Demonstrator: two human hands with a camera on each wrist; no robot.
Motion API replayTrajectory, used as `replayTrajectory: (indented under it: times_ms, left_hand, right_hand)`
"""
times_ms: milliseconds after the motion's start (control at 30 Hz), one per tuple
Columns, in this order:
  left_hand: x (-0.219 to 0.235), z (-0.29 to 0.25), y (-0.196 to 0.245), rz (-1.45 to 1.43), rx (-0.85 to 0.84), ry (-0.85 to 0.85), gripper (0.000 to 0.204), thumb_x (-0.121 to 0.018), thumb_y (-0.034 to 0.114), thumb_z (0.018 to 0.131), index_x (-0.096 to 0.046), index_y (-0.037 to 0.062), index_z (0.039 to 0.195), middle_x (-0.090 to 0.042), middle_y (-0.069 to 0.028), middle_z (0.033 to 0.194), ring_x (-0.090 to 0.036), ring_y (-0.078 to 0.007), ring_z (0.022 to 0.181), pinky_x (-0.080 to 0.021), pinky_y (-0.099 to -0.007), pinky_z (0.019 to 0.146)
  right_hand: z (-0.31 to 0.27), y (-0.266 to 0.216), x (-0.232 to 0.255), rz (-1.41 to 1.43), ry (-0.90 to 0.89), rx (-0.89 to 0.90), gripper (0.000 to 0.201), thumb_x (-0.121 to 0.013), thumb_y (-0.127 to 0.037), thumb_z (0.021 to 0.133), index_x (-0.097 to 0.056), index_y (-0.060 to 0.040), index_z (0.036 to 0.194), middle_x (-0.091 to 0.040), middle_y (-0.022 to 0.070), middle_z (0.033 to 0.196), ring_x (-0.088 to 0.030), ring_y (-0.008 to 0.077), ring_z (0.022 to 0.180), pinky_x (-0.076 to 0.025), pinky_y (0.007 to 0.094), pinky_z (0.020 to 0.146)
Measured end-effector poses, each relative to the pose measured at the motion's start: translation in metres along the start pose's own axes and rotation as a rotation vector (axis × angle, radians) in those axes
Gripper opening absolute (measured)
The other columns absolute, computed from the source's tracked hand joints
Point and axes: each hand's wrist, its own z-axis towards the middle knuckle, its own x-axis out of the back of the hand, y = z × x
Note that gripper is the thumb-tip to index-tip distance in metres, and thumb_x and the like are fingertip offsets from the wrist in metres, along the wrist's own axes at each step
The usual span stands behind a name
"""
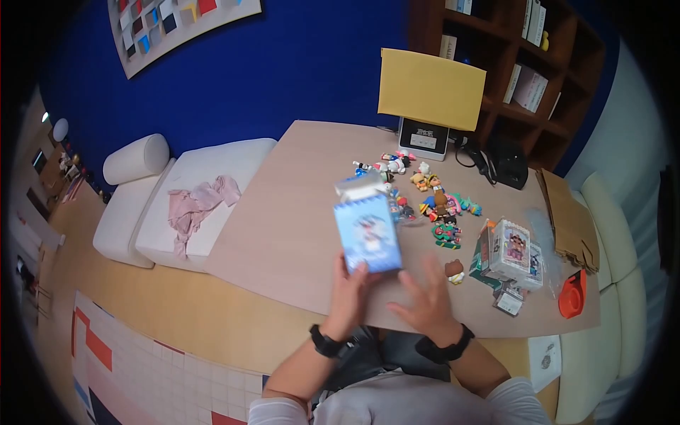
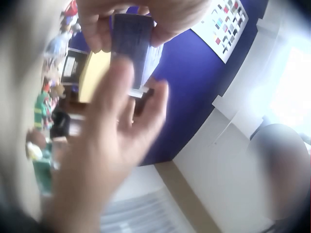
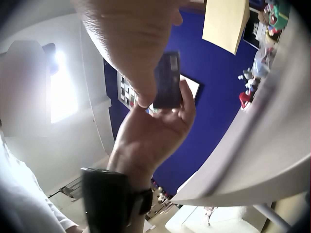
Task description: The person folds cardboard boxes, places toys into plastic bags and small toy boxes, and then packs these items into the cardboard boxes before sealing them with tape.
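Wrists: black watch-like band (image 1: 326, 342) on L wrist, similar blk band (image 1: 446, 348) on R.
L grip: left hand (image 1: 347, 294) curled round lower end of box, thumb on printed front, fingers behind; firm-looking hold.
R fingers: right hand (image 1: 431, 301) spread wide, thumb well out from fingers, nothing held; just beside box's lower R corner. Contact w/ box: can't tell.
Box: light-blue rectangular cardboard box (image 1: 368, 234), dk-blue scalloped upper edge, blurred fig. print on front; pale flap raised at top. Held up off tabletop, approx. upright, slight tilt.
Tabletop: beige, smooth surface (image 1: 283, 212), under & beyond both hands.
Lone fig.: brown-headed, white-bodied toy (image 1: 454, 272), R of right hand, apart from main group.
R side: white picture-printed cartons (image 1: 511, 244); small grey-clear pack (image 1: 508, 302) just in front; orange-red plastic item (image 1: 572, 294) near R edge.
Toy group: multicoloured small figurines (image 1: 439, 202), bunched mid-table; some partly hidden behind box.
Far R: folded brown cardboard (image 1: 567, 219).
Back edge: yellow rectangular panel (image 1: 432, 88) above white dark-screened device (image 1: 423, 138); blk corded item (image 1: 506, 166) to R.
L, beyond table: white padded daybed (image 1: 219, 159), crumpled pink cloth (image 1: 191, 209) on it.
Backdrop: brown wooden bookcase (image 1: 489, 78) w/ books; deep-blue wall (image 1: 319, 64).
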Motion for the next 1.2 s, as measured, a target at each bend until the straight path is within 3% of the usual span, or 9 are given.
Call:
replayTrajectory:
  times_ms: [233,400,533,667,767,833,933,1033,1200]
  left_hand:
    - [0.171,0.166,0.067,0.634,-0.163,0.302,0.042,-0.053,0.031,0.09,-0.046,0.0065,0.123,-0.057,-0.0054,0.099,-0.055,-0.012,0.07,-0.045,-0.0241,0.059]
    - [0.206,0.204,0.103,0.847,-0.026,0.459,0.051,-0.053,0.029,0.089,-0.042,-0.0037,0.126,-0.058,-0.0122,0.105,-0.058,-0.0171,0.087,-0.049,-0.0278,0.061]
    - [0.275,0.247,0.083,1.023,-0.147,0.456,0.054,-0.053,0.031,0.088,-0.04,-0.0055,0.127,-0.053,-0.0222,0.116,-0.056,-0.0332,0.098,-0.047,-0.0378,0.081]
    - [0.238,0.223,0.084,1.599,-0.35,0.767,0.051,-0.055,0.028,0.086,-0.044,-0.0046,0.124,-0.047,-0.0269,0.124,-0.043,-0.0408,0.115,-0.033,-0.0448,0.098]
    - [0.199,0.199,0.076,1.478,-0.716,0.453,0.048,-0.058,0.022,0.085,-0.045,-0.0044,0.123,-0.047,-0.0253,0.124,-0.043,-0.0383,0.117,-0.033,-0.0431,0.099]
    - [0.139,0.16,0.056,1.168,-0.659,0.145,0.039,-0.055,0.014,0.087,-0.047,-0.0004,0.122,-0.054,-0.0144,0.117,-0.049,-0.0262,0.11,-0.038,-0.0348,0.093]
    - [0.052,0.088,0.041,0.821,-0.17,-0.407,0.033,-0.049,0.014,0.091,-0.045,0.0034,0.123,-0.052,-0.0079,0.119,-0.054,-0.0177,0.103,-0.045,-0.0287,0.084]
    - [0.003,0.042,0.021,0.642,0.14,-0.66,0.044,-0.052,0.029,0.09,-0.043,0.0027,0.125,-0.053,-0.0072,0.114,-0.052,-0.0158,0.097,-0.042,-0.0286,0.086]
    - [-0.004,0.019,-0.005,0.41,0.425,-0.618,0.043,-0.051,0.026,0.091,-0.04,0.0002,0.124,-0.055,-0.0074,0.111,-0.055,-0.0135,0.099,-0.044,-0.0266,0.086]
  right_hand:
    - [-0.016,0.057,0.069,-0.397,0.085,-0.584,0.072,-0.075,-0.02,0.065,-0.043,-0.0067,0.128,-0.031,0.0235,0.137,-0.026,0.0408,0.129,-0.023,0.05,0.104]
    - [-0.032,0.091,0.078,-0.72,-0.002,-0.822,0.08,-0.077,-0.03,0.061,-0.041,-0.0126,0.131,-0.034,0.0221,0.136,-0.025,0.0394,0.129,-0.023,0.0484,0.104]
    - [-0.031,0.094,0.077,-0.648,0.063,-0.856,0.073,-0.075,-0.023,0.062,-0.044,-0.0112,0.128,-0.038,0.0201,0.132,-0.031,0.0384,0.124,-0.027,0.0495,0.101]
    - [-0.033,0.092,0.082,-0.532,0.173,-0.766,0.064,-0.071,-0.016,0.063,-0.048,-0.01,0.122,-0.042,0.0174,0.126,-0.037,0.0374,0.118,-0.031,0.0497,0.098]
    - [-0.023,0.076,0.093,-0.446,0.17,-0.553,0.059,-0.071,-0.015,0.061,-0.052,-0.0105,0.117,-0.044,0.0163,0.123,-0.04,0.0369,0.115,-0.033,0.0486,0.097]
    - [-0.015,0.059,0.096,-0.333,0.084,-0.418,0.057,-0.072,-0.017,0.06,-0.055,-0.0116,0.114,-0.044,0.0156,0.122,-0.041,0.0365,0.115,-0.034,0.048,0.096]
    - [-0.004,0.034,0.092,-0.11,-0.107,-0.255,0.056,-0.076,-0.022,0.058,-0.058,-0.0137,0.11,-0.045,0.0139,0.121,-0.042,0.0355,0.114,-0.037,0.0475,0.095]
    - [-0.001,0.018,0.084,0.037,-0.241,-0.107,0.057,-0.078,-0.027,0.056,-0.059,-0.0151,0.109,-0.045,0.0123,0.122,-0.043,0.0344,0.114,-0.039,0.047,0.093]
    - [-0.007,0.016,0.088,0.135,-0.337,-0.069,0.056,-0.078,-0.027,0.057,-0.06,-0.0148,0.109,-0.045,0.0117,0.123,-0.044,0.0339,0.113,-0.04,0.0451,0.093]
